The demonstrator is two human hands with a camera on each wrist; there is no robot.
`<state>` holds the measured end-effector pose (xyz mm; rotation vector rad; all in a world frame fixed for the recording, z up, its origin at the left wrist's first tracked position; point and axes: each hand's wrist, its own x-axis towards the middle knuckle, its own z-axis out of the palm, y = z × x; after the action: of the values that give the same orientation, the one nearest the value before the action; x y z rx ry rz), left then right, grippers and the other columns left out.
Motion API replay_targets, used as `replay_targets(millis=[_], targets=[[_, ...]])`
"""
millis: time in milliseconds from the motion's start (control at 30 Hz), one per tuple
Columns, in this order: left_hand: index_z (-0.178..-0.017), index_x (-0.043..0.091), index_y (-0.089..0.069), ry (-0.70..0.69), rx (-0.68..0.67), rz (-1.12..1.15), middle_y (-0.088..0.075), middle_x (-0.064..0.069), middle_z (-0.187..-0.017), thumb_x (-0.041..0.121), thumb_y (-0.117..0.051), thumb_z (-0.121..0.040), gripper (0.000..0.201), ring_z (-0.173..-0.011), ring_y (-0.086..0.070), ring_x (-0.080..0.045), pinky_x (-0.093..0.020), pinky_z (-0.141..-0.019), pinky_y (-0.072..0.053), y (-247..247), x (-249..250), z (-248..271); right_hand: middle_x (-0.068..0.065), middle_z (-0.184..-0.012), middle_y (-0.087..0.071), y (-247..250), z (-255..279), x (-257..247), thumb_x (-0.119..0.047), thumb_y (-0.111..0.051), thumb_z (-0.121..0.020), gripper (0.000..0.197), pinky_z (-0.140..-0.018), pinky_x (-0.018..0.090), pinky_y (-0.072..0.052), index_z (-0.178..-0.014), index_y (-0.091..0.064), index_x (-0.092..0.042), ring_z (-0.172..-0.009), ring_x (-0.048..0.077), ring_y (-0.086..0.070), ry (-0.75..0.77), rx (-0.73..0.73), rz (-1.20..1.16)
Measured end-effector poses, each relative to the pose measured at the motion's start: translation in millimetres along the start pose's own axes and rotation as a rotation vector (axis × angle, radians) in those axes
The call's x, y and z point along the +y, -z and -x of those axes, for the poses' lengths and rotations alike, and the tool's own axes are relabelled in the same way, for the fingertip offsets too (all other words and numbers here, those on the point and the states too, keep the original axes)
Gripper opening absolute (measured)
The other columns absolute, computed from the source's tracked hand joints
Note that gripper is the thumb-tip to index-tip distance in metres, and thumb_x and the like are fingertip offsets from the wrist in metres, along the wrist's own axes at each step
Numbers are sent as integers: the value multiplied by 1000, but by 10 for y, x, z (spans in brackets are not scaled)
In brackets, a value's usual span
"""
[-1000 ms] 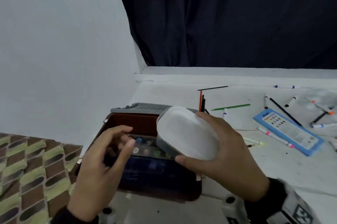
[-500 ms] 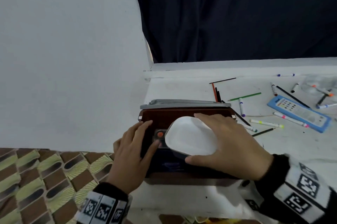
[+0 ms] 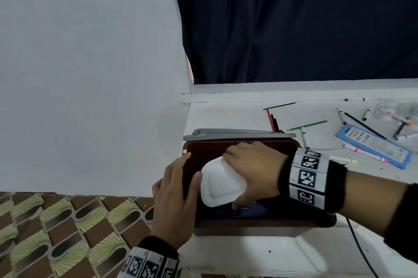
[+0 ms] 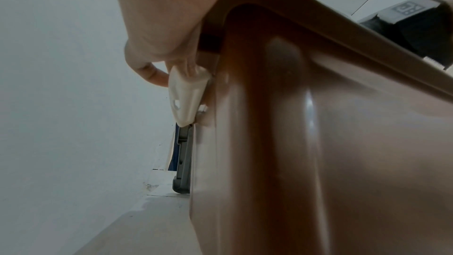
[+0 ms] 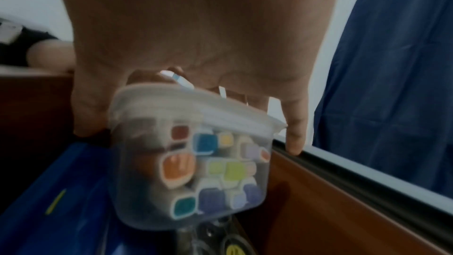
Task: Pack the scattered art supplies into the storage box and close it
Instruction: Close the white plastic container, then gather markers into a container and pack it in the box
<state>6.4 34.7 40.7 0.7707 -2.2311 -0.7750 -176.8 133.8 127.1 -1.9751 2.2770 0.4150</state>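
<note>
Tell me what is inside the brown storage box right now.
The right hand holds a clear tub of coloured markers, white lid up, inside the storage box. Under it lie a blue item and something clear with black parts. The hands and tub cover the rest.

My right hand has lowered the marker tub from above the storage box down inside it, toward its left end. My left hand has moved from hovering to the box's left rim.

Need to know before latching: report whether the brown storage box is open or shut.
Open: the brown storage box shows its interior, its grey lid stands behind, and the right hand lowers a container inside.
</note>
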Motion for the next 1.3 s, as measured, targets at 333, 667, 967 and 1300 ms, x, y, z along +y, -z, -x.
replay_targets(millis=[333, 667, 967, 1300], targets=[[-133, 54, -32, -33, 13, -8, -41, 33, -134, 63, -26, -97, 38, -128, -39, 8, -27, -105, -25, -2, 1, -15, 12, -152, -33, -168, -301, -46, -78, -61, -70, 100, -98, 47, -45, -140, -38, -10, -130, 29, -41, 47, -66, 67], [-130, 49, -37, -22, -28, -34, -42, 32, -130, 61, -25, -97, 37, -123, -41, 6, -33, -108, -27, 18, 16, -6, 10, -143, -44, -200, -258, -39, -82, -51, -73, 90, -89, 42, -47, -134, -42, -16, -125, 29, -47, 32, -12, 106], [-135, 40, -40, -40, -92, -139, -43, 21, -138, 61, -23, -98, 46, -125, -42, -1, -38, -110, -30, 57, 60, 12, -1, -117, -56, -23, 248, 27, -62, -40, -93, 49, -76, 37, -37, -128, -44, -28, -104, 25, -57, -30, 182, 68], [-140, 38, -39, -222, -125, -134, -42, 17, -142, 59, -27, -100, 47, -120, -52, -10, -39, -98, -43, -171, 839, 123, -12, -87, -60, -137, 1076, 403, -47, -40, -93, 31, -68, 33, -46, -108, -61, -30, -76, 13, -58, -141, 510, -249]])
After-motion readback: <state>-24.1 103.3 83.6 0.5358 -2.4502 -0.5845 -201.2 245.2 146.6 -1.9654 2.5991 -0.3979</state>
